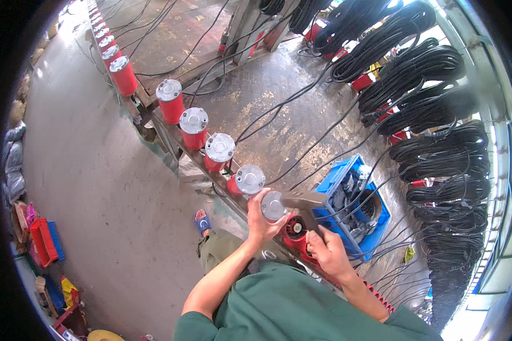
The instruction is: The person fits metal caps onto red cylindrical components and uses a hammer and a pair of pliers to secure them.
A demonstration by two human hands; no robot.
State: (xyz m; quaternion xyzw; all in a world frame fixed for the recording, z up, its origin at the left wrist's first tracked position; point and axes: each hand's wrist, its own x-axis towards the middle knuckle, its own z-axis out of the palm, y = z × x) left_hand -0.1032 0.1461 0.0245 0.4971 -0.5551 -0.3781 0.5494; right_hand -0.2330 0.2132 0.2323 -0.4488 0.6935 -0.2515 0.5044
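My left hand (260,221) is closed round a round silver end cap (272,206) at the bench edge; what lies under the cap is mostly hidden by my fingers. In my right hand (329,253) is a hammer (304,199), its grey metal head right beside the cap. Between the two hands sits an uncapped red motor housing (293,228), with a dark finned part and a pale shaft end showing inside. Beyond my left hand, red cylinders with silver caps stand upright along the edge, the nearest being a capped motor (249,179).
A blue crate (381,211) holding dark parts stands to the right. Black cables (293,98) cross the worn bench top (279,139) toward coiled cable bundles (418,59) along the right side. At left is grey floor (96,165), with a red basket (42,243) farther off.
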